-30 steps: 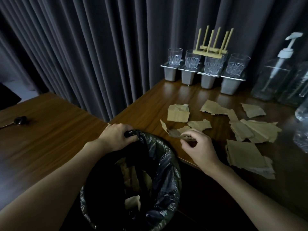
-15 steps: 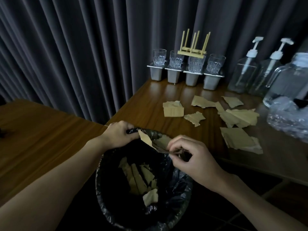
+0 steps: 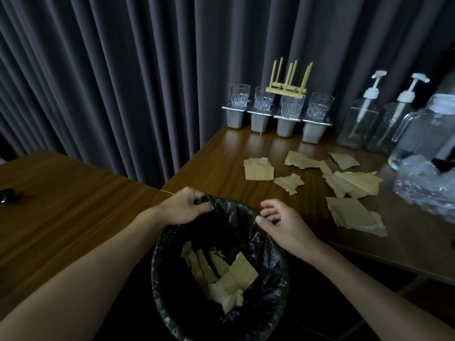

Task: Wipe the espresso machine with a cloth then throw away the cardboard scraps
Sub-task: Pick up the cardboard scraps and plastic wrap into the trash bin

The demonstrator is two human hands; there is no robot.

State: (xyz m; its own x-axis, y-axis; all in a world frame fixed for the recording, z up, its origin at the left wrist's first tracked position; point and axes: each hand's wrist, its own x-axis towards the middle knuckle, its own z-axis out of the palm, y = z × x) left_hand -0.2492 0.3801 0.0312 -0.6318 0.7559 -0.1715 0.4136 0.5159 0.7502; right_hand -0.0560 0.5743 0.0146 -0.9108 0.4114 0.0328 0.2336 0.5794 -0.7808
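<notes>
Our left hand (image 3: 183,209) sits at the centre of the frame with its fingers curled over the far rim of the bin liner (image 3: 275,286), gripping the black plastic. Our right hand (image 3: 283,222) hovers just right of it, over the liner's right edge, with the fingers loosely spread and nothing in them; the thumb tip lies close to the plastic, though we cannot tell whether it touches.

The lined bin (image 3: 172,313) fills the lower middle of the frame, below the edge of the bench (image 3: 221,153). Torn cardboard pieces (image 3: 236,271) lie heaped at its bottom.

The remaining cardboard scraps (image 3: 289,183) are scattered over the bench in the right half of the frame. A folded chunk (image 3: 258,171) lies nearest the left of the group, a pile of overlapping strips (image 3: 354,183) further right, and a large flat piece (image 3: 349,212) closest to our right hand.

Along the back of the bench stand four metal cups (image 3: 259,121) in a row, each carrying a clear glass (image 3: 240,98), with a small wooden rack (image 3: 286,88) resting legs up on the third. To their right stand two pump bottles (image 3: 360,124), a glass jug (image 3: 428,134) and crumpled clear plastic (image 3: 423,185). A grey curtain (image 3: 123,70) hangs behind, and a second wooden bench top (image 3: 73,193) spans the left side, with a small dark object (image 3: 7,195) at its far left edge
</notes>
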